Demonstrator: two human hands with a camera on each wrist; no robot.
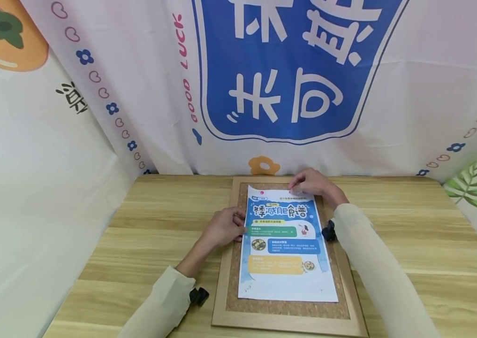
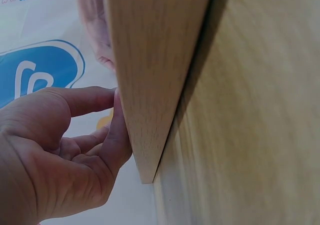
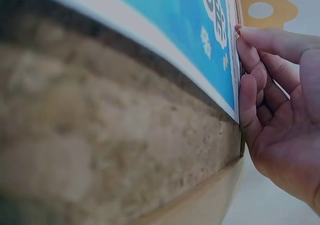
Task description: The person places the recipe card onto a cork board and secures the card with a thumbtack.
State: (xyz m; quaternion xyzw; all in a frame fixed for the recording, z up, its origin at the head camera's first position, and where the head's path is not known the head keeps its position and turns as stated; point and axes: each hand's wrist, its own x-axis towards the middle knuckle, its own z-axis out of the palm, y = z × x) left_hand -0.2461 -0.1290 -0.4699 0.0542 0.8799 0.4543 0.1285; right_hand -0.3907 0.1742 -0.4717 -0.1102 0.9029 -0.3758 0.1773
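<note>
A printed paper sheet in blue and white lies on a wood-framed cork board, its upper left corner lifting slightly. My left hand is at the sheet's left edge, thumb and forefinger brought together there; in the left wrist view the board's frame hides their tips. At the sheet's top right, my right hand pinches a small red thing, which looks like a push pin, between thumb and forefinger. Its other fingers curl beside the sheet's upper edge. A small red spot shows near the sheet's top left.
The board lies on a wood-grain table, its far end close to a printed cloth backdrop. Dark clip-like pieces sit at the left cuff and the right cuff.
</note>
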